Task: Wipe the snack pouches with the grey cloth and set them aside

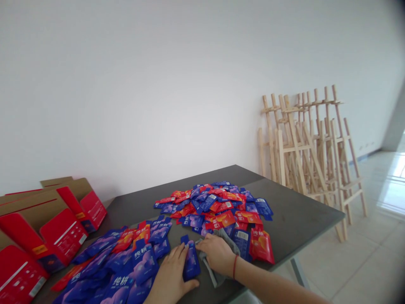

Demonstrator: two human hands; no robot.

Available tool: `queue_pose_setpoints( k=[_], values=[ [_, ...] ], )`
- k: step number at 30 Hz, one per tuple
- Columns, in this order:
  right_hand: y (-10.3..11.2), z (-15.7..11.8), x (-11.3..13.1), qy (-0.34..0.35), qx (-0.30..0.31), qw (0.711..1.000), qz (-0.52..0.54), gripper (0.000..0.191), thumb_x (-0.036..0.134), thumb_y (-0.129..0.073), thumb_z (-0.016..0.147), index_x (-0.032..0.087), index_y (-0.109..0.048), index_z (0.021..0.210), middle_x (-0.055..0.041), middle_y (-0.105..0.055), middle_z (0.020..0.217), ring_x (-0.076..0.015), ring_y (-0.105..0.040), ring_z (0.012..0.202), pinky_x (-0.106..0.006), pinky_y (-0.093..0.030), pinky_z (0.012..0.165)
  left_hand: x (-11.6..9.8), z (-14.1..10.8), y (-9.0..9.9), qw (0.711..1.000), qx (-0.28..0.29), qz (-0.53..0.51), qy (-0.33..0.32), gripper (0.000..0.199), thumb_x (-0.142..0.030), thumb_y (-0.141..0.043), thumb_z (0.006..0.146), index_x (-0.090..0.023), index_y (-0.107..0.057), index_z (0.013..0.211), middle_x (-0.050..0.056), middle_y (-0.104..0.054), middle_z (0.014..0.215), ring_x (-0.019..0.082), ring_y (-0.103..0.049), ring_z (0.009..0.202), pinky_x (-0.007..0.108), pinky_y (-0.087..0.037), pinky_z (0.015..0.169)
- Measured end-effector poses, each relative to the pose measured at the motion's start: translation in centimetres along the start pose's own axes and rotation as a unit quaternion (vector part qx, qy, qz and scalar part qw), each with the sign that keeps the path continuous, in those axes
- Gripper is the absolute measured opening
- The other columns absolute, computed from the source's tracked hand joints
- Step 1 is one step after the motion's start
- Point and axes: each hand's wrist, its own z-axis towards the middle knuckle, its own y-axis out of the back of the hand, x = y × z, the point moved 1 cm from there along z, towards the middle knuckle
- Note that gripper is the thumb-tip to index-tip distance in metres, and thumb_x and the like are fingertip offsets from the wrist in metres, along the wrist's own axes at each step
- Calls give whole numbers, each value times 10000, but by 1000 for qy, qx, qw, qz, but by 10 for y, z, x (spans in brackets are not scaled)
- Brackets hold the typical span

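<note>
My left hand [171, 272] lies flat near the table's front edge, fingers stretched out and thumb apart. Its fingertips rest on the left side of a blue pouch [191, 261] that lies on the tabletop. Just to the right, my right hand [218, 252], with a red string at its wrist, is closed on a crumpled grey cloth [211, 272]. Part of the cloth is hidden under that hand. Beyond it spreads a mixed heap of red and blue pouches [209, 202]. Left of my left hand is a second pile, mostly blue pouches [122, 276].
Open red cardboard boxes [61, 232] stand in a row along the table's left side. The dark table [294, 219] has its right corner jutting over a tiled floor [363, 240]. Several wooden easels [303, 147] lean against the white wall beyond the table.
</note>
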Motion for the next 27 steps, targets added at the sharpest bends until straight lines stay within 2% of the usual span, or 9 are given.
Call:
queue_pose_setpoints(
  k=[3,7,11,13,15,18,20,23,27],
  values=[
    [0,-1,0,-11,-5,1000,5,389,117,-498,775,176,-639,1133,-54,-705,1088,-224,-581,966,-312,-427,906,-13,4,0,1000,-8,18,-22,684,-279,-645,701,-150,-499,1356,160,-567,1365,307,-548,1234,437,-426,1052],
    [0,-2,-2,-26,-17,999,30,449,105,-488,769,162,-620,1194,-68,-673,1176,-223,-572,1057,-313,-409,963,-10,8,8,998,-46,29,-23,517,-161,-427,786,-194,-581,1278,116,-639,1286,264,-652,1090,415,-506,956],
    [0,3,-5,-58,-57,995,58,552,71,-481,725,137,-577,1265,-77,-610,1290,-214,-527,1172,-321,-317,1077,7,6,19,979,-152,-122,65,507,-222,-333,855,-236,-521,1326,48,-640,1292,214,-658,1079,376,-548,904],
    [1,7,-3,-61,-69,993,70,585,70,-479,714,115,-553,1292,-90,-583,1324,-219,-507,1201,-331,-300,1092,16,4,15,952,-172,-215,137,508,-293,-317,875,-207,-484,1347,62,-632,1299,221,-651,1090,369,-587,813],
    [3,11,2,-31,-64,995,76,600,79,-481,720,106,-525,1317,-90,-558,1354,-224,-496,1202,-333,-328,1070,25,3,4,938,-166,-252,172,522,-320,-319,870,-155,-476,1340,93,-635,1289,231,-631,1129,384,-577,845],
    [2,16,13,65,-20,996,60,585,112,-500,749,141,-499,1334,-66,-554,1360,-232,-505,1151,-348,-394,994,33,2,-17,951,-147,-231,141,501,-301,-355,839,-130,-522,1279,111,-663,1237,224,-605,1169,413,-467,1021],
    [0,17,20,108,8,994,34,546,136,-505,771,172,-508,1316,-55,-580,1328,-242,-519,1103,-365,-426,926,34,1,-26,967,-139,-188,104,474,-332,-417,812,-127,-574,1209,127,-671,1204,247,-608,1151,443,-433,1049],
    [-3,19,23,110,23,994,10,489,155,-495,791,177,-533,1278,-51,-602,1297,-248,-529,1060,-375,-434,882,31,-3,-32,979,-154,-108,75,535,-402,-529,762,-98,-581,1199,161,-637,1205,293,-575,1163,481,-413,1051],
    [-1,22,17,121,45,991,21,491,150,-507,786,150,-537,1276,-53,-601,1300,-217,-539,1074,-326,-403,945,22,-4,-34,981,-166,-68,74,674,-397,-608,726,-103,-481,1319,160,-584,1263,302,-539,1202,462,-421,1037]
  ],
)
